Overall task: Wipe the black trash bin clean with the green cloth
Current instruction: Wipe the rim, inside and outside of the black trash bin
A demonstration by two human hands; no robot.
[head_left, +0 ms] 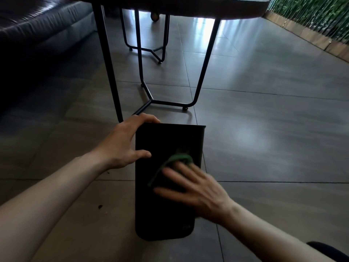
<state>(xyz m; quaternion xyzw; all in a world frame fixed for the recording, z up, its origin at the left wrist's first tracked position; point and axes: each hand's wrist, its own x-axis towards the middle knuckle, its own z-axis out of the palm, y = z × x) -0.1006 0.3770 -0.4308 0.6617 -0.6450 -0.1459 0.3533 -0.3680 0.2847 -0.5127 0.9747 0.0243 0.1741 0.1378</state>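
Black bin (162, 210); green cloth (179, 159); grey floor (264, 129).

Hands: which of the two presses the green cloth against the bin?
The right hand, fingers spread flat on the green cloth against the black trash bin; the left hand only grips the bin's edge.

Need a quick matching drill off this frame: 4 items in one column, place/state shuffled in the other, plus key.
Column 1
1. left hand
2. right hand
3. green cloth
4. black trash bin

Column 2
A. lying on its side on the tiled floor
B. flat, fingers spread, pressing down on the cloth
C. gripping the bin at its far left edge
D. sandwiched between a palm and the bin's upper face

Pairs: 1-C, 2-B, 3-D, 4-A
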